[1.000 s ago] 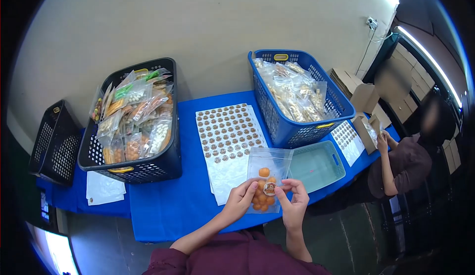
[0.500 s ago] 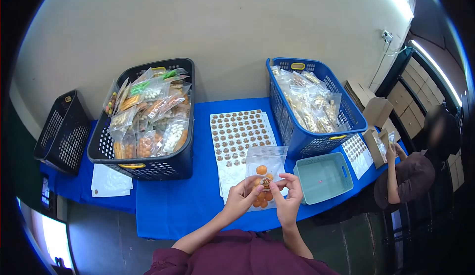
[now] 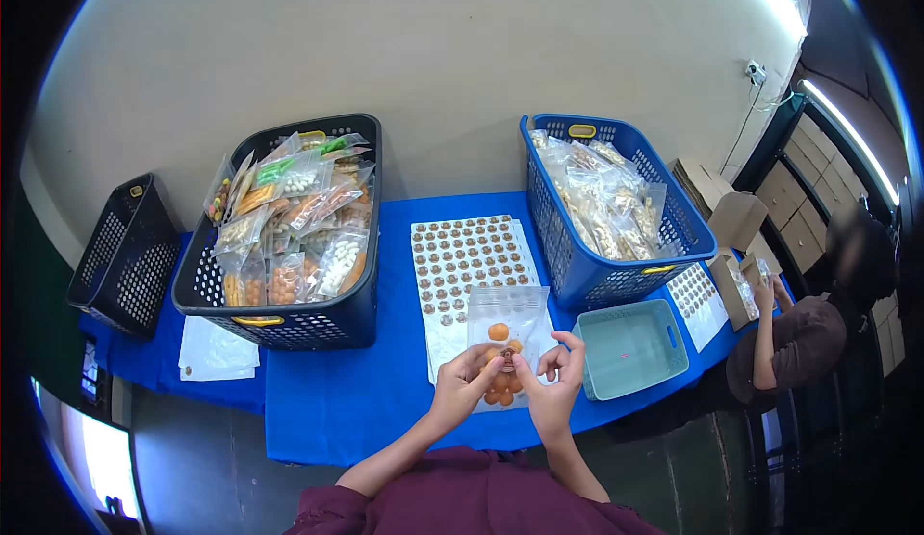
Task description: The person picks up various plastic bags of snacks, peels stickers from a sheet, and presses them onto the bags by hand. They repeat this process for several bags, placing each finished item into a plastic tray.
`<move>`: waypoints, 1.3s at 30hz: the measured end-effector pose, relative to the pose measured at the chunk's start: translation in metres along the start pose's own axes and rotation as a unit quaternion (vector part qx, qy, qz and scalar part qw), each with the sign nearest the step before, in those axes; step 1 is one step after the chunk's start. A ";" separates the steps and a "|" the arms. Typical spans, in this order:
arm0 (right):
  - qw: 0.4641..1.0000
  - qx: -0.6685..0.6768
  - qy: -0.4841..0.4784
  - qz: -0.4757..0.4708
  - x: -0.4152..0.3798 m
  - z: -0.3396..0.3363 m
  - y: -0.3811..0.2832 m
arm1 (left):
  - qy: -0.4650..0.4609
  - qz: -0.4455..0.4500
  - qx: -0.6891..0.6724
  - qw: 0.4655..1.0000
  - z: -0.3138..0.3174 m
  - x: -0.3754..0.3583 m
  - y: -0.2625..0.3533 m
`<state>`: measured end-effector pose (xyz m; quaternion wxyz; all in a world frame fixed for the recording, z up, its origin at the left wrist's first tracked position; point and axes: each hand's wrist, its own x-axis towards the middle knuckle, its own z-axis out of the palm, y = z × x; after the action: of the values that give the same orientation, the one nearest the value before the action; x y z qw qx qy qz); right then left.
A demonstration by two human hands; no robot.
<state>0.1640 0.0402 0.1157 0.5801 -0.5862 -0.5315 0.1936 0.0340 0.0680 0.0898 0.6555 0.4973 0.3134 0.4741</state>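
Observation:
A clear zip bag [image 3: 507,315] with several round orange pieces lies at the front of the table, over the lower part of a sticker sheet [image 3: 468,256]. My left hand [image 3: 466,381] pinches a small round brown sticker [image 3: 507,355] above the bag's middle. From the right, my right hand [image 3: 551,386] meets it with thumb against the sticker and other fingers curled. The hands hide part of the bag's contents.
A black basket [image 3: 289,328] of filled packets stands left, a blue basket [image 3: 616,270] right. Nearby are a green tray [image 3: 630,350], white sheets [image 3: 217,347], an empty black basket [image 3: 115,256], another sticker sheet [image 3: 698,302], and a person [image 3: 804,343] beside cardboard boxes [image 3: 736,219].
The bag and both hands have shifted slightly left. The sticker sits a little higher between the thumbs, and my right fingers have opened somewhat away from it.

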 end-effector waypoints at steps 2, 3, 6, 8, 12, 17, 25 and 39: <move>0.996 0.078 -0.005 0.038 0.004 -0.002 0.004 | 0.002 -0.010 -0.026 1.000 0.001 0.000 0.004; 0.989 0.139 -0.016 0.054 0.008 -0.003 0.010 | 0.001 -0.018 -0.032 0.999 0.002 0.000 0.008; 0.982 0.178 -0.036 0.050 0.012 0.000 0.019 | -0.028 -0.037 -0.006 0.999 -0.002 0.001 0.006; 0.980 0.178 -0.062 0.064 0.012 -0.001 0.020 | -0.045 -0.027 0.020 0.998 -0.001 0.000 0.003; 0.971 0.204 -0.075 0.099 0.007 0.001 0.016 | -0.077 0.003 0.040 0.996 0.000 -0.002 0.002; 0.955 0.256 -0.093 0.116 0.003 -0.003 0.019 | -0.107 0.009 0.028 0.994 -0.008 -0.003 -0.009; 0.936 0.278 -0.166 0.140 -0.006 -0.005 0.021 | -0.025 -0.041 -0.020 0.999 -0.005 -0.007 -0.009; 0.926 0.307 -0.149 0.163 -0.027 -0.035 0.003 | -0.118 -0.043 -0.040 0.991 0.016 -0.011 0.001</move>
<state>0.1851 0.0011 0.1111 0.6062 -0.4222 -0.4235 0.5244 0.0445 0.0523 0.0949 0.7271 0.5093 0.2359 0.3953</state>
